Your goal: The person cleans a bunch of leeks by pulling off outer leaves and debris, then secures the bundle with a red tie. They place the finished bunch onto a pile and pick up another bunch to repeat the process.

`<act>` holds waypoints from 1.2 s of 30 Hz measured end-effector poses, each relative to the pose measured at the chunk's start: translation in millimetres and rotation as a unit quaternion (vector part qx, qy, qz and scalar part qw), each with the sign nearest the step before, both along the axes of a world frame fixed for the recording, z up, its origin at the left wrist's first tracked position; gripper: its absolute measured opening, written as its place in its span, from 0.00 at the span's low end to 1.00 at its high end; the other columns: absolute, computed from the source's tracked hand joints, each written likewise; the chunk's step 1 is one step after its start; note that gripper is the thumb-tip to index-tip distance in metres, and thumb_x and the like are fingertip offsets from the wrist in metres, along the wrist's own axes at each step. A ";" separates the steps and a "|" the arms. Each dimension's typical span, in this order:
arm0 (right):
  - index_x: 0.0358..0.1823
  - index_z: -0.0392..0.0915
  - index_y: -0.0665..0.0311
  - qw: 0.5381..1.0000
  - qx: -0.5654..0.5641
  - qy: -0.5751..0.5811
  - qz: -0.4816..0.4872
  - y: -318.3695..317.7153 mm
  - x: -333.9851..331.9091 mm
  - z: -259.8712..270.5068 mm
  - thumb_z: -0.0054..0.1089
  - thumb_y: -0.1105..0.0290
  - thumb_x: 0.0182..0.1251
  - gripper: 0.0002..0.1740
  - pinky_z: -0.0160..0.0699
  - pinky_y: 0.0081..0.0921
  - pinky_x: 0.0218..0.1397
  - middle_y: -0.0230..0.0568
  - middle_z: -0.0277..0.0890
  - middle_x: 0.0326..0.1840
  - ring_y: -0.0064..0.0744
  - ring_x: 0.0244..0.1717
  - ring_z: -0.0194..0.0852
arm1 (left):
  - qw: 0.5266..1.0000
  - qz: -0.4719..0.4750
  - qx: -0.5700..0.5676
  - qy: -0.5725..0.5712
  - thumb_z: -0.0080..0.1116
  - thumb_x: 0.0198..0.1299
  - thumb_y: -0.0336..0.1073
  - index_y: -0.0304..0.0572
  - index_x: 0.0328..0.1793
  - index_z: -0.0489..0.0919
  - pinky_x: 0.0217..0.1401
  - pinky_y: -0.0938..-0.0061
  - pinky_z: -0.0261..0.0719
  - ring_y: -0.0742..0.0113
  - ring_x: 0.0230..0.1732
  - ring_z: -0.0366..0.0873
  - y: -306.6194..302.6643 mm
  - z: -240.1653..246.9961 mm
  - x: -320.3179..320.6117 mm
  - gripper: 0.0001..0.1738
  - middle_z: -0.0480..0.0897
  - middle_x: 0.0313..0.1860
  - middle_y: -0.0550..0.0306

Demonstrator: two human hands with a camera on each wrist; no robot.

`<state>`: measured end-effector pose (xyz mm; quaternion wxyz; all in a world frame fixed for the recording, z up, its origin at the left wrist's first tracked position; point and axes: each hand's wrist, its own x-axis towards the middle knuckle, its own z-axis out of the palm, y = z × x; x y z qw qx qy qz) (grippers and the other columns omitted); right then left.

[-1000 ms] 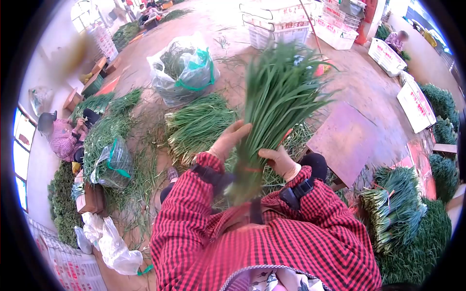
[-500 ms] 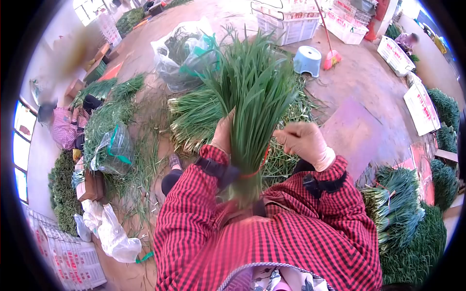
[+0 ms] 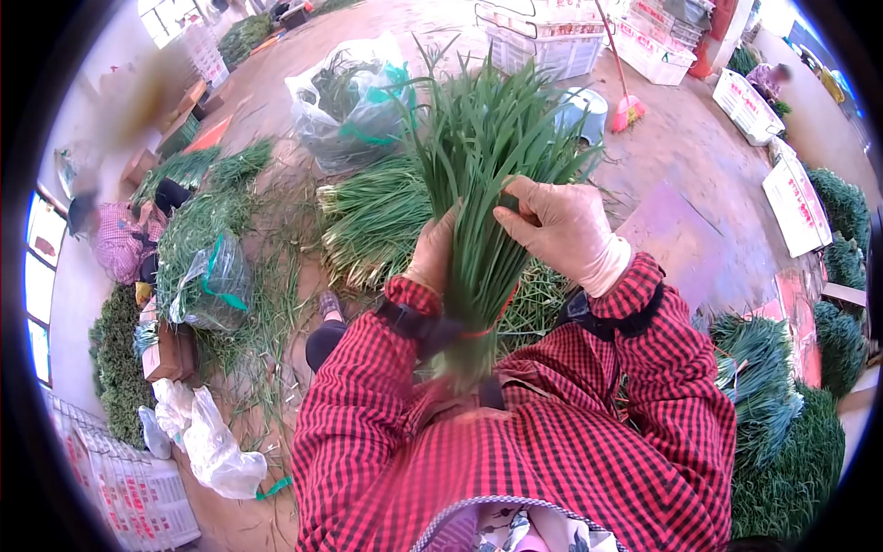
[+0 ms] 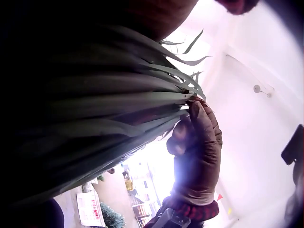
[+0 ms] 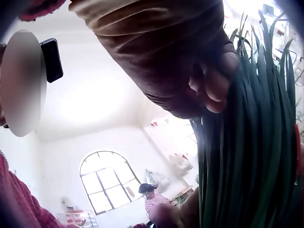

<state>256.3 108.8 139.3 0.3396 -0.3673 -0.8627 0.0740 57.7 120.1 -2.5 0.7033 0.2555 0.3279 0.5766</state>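
Note:
A thick bundle of green garlic chives (image 3: 492,156) stands upright before the person's chest, leaves up, with a red band (image 3: 480,332) round its lower part. The gloved left hand (image 3: 432,253) holds the bundle from its left side, its fingers partly hidden behind the leaves. On the other side, the gloved right hand (image 3: 561,225) pinches leaves between thumb and forefinger, higher up. In the left wrist view the right hand's fingertips (image 4: 195,102) meet at a leaf tip. The right wrist view shows that hand (image 5: 166,52) with curled fingers against the long leaves (image 5: 251,142).
Beyond the bundle lies a pile of loose chives (image 3: 372,225), with a filled plastic bag (image 3: 340,101) behind. A blue stool (image 3: 584,110), red broom (image 3: 628,112) and flat board (image 3: 676,244) are to the right. Tied bundles (image 3: 759,377) lie at the right side. Another person (image 3: 124,235) sits at left.
The right hand left the bundle's lower right side, drew away, then came back higher up and now pinches leaves. The bundle's leafy top no longer leans far right; the left hand keeps its hold.

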 end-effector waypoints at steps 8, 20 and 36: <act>0.37 0.80 0.57 0.999 0.020 -0.011 -0.028 2.5 6.0 -4.4 0.59 0.64 0.67 0.06 0.79 0.38 0.31 0.44 0.78 0.24 0.48 0.27 0.81 | 0.981 0.114 0.057 0.144 0.62 0.70 0.45 0.34 0.62 0.79 0.51 0.74 0.80 0.69 0.47 0.82 -13.1 46.0 6.9 0.23 0.85 0.51 0.57; 0.62 0.78 0.60 0.992 -0.015 0.107 0.070 -28.9 -3.5 10.1 0.67 0.71 0.68 0.21 0.70 0.19 0.24 0.35 0.79 0.23 0.16 0.19 0.68 | 0.836 0.183 0.175 0.486 0.61 0.66 0.54 0.50 0.56 0.80 0.44 0.56 0.80 0.41 0.44 0.84 2.3 -22.0 0.6 0.21 0.86 0.39 0.42; 0.37 0.80 0.65 0.765 -0.589 0.098 0.242 -36.1 -15.6 -49.7 0.60 0.62 0.75 0.13 0.76 0.23 0.26 0.33 0.78 0.21 0.20 0.23 0.78 | 0.973 0.073 0.188 0.116 0.54 0.75 0.36 0.43 0.69 0.74 0.59 0.72 0.79 0.67 0.59 0.78 -35.2 -15.7 16.6 0.19 0.79 0.62 0.57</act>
